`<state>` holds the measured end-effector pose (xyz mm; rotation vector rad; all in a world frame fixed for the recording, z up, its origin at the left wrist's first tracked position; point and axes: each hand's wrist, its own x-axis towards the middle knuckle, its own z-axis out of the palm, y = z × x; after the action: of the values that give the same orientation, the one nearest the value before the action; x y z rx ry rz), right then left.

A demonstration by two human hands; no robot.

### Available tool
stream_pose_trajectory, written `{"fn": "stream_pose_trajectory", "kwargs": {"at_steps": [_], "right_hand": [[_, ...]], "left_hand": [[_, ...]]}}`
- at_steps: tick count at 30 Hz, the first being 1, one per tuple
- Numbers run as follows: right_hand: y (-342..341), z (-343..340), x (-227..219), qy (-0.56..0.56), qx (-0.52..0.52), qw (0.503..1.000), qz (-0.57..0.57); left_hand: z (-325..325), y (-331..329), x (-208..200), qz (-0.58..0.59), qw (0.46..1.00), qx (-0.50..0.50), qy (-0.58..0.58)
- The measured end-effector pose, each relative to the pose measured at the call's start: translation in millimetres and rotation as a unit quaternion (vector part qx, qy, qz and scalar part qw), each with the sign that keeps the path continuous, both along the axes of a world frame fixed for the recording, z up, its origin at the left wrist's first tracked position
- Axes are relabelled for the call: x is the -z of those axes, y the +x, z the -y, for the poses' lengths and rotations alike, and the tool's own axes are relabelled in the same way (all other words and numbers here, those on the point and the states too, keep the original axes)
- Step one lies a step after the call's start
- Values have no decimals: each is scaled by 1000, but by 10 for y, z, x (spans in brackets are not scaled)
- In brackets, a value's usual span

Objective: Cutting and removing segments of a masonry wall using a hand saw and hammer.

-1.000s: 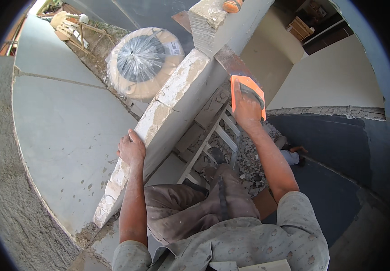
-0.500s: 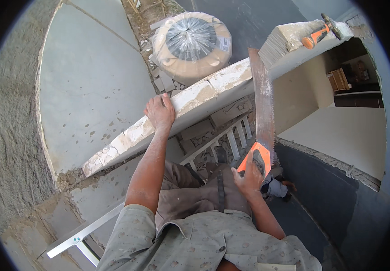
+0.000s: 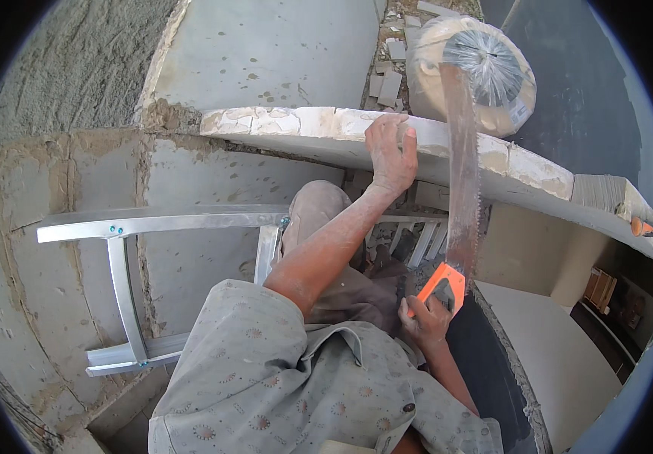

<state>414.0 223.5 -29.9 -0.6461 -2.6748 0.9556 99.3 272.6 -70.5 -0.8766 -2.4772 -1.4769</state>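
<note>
My right hand (image 3: 426,321) is wrapped around the orange handle (image 3: 447,286) of a handsaw. The long, stained saw blade (image 3: 462,178) points away from me and crosses the wall's top edge in view; whether it touches the wall I cannot tell. My left hand (image 3: 393,157) rests on the pale block wall (image 3: 296,125), fingers over its rough top and thumb apart, holding nothing. A ridged, grooved block face (image 3: 603,189) stands farther right along the same wall. Part of an orange-handled tool (image 3: 643,227) lies at its right end.
An aluminium ladder (image 3: 160,225) extends at left and beneath me. Beyond the wall sits a plastic-wrapped round coil (image 3: 428,64), with broken block pieces (image 3: 391,87) beside it. A drop with a lower room (image 3: 553,340) opens at right.
My view has swung right-to-left, so the wall now runs across more level and the ladder shows more. The saw has shifted left, away from the grooved block and closer to my left hand.
</note>
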Motion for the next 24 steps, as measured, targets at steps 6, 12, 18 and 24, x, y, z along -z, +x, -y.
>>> {"fn": "stream_pose_trajectory", "kwargs": {"at_steps": [6,12,18,24], "right_hand": [[-1508,-1013,12,150,-262,947,-112],[-2646,-1240,250,209,-432,876,-60],[-2800,-1379,390,234,-443,865,-2],[-2651,-1308,385,276,-366,882,-108]], "left_hand": [[1170,274,-261,64,994,-93,-11],[1741,297,-540,88,993,-82,-11],[1946,252,-622,83,993,-80,-35],[1834,241,-552,58,991,-57,-105]]}}
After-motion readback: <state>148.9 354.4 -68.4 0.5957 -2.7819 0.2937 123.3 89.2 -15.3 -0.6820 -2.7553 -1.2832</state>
